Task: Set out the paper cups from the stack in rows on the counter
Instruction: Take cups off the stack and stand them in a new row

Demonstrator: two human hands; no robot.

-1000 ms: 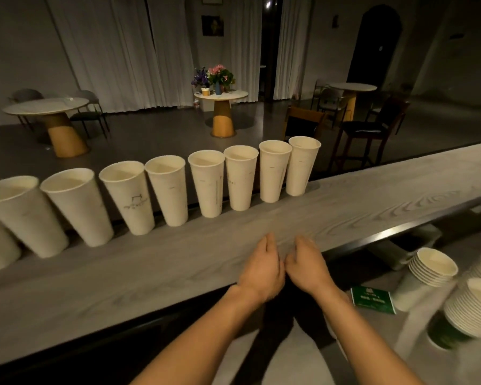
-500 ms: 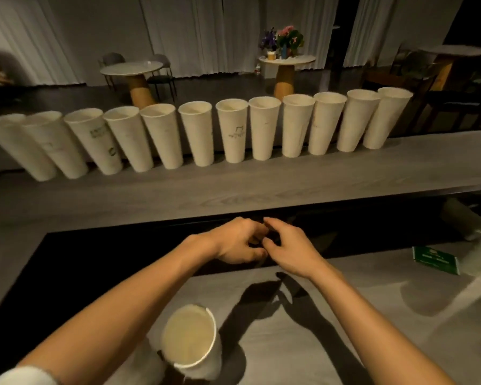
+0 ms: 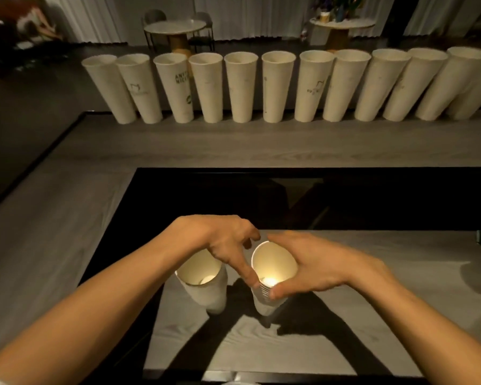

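While the right hand [image 3: 317, 269] curls round the stack of cups [image 3: 274, 266] near the lower counter's [image 3: 372, 315] left edge, the left hand [image 3: 222, 240] pinches its rim, half hiding a second cup [image 3: 203, 286]; the far row [image 3: 272, 87] runs off right.

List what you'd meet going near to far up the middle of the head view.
Lower worktop → cup stack → dark gap → counter → row of cups → round table.
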